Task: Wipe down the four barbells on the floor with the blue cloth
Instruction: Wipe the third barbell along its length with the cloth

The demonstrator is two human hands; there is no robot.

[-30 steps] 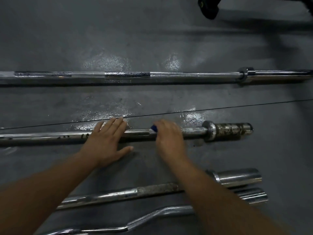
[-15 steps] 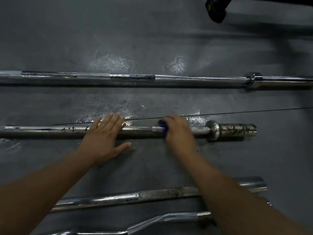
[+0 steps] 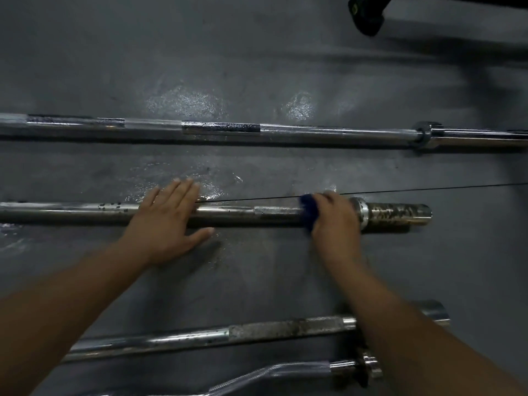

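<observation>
Several steel barbells lie across the grey floor. The far long barbell (image 3: 285, 131) runs the full width. The second barbell (image 3: 234, 213) has a rusty sleeve at its right end. My left hand (image 3: 165, 224) presses flat on this second bar with straight fingers. My right hand (image 3: 334, 221) grips the blue cloth (image 3: 309, 210) wrapped round the same bar, just left of its collar. Nearer me lie a third straight barbell (image 3: 200, 337) and a curved bar (image 3: 285, 374), both partly hidden by my right forearm.
A black foot of some equipment (image 3: 367, 15) stands at the top right. A thin black line (image 3: 428, 189) crosses the floor behind the second bar. Shiny wet patches (image 3: 183, 102) mark the grey floor between the bars.
My right hand has slid the blue cloth rightwards along the second barbell, up to the collar. My left hand stays pressed on the bar.
</observation>
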